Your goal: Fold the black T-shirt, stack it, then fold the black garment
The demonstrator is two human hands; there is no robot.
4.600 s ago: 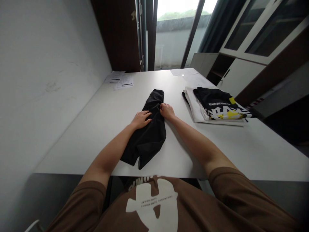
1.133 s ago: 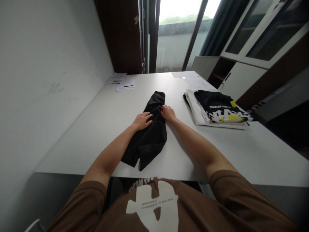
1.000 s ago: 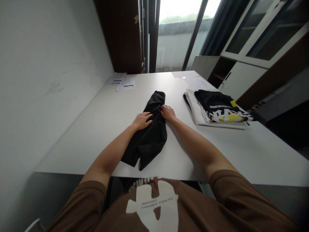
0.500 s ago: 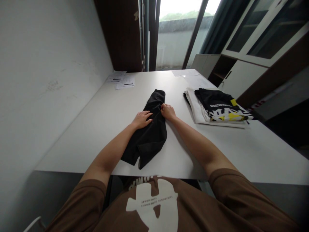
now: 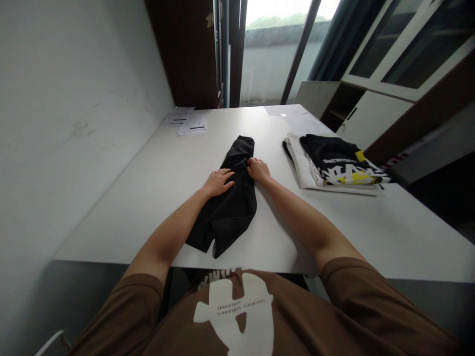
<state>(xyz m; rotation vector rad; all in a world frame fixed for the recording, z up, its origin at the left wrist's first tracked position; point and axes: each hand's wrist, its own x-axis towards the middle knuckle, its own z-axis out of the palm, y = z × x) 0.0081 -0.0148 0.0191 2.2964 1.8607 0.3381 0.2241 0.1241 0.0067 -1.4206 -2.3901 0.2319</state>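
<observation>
A black garment [image 5: 237, 210] lies folded lengthwise on the white table in front of me; it looks like shorts or trousers. Its narrow end points away from me, and its wider near end parts in a small notch. My left hand [image 5: 218, 182] rests flat on the garment's left side, fingers stretched out over the cloth. On the opposite edge, a little farther off, my right hand [image 5: 259, 169] has its fingers curled together, pinching the cloth along that side.
A stack of folded clothes [image 5: 336, 160], black over white with white and yellow print, sits on the right of the table [image 5: 148, 217]. Printed papers [image 5: 192, 122] lie at the far left, and pale sheets [image 5: 293, 117] at the far right. A wall [image 5: 85, 99] borders the left side.
</observation>
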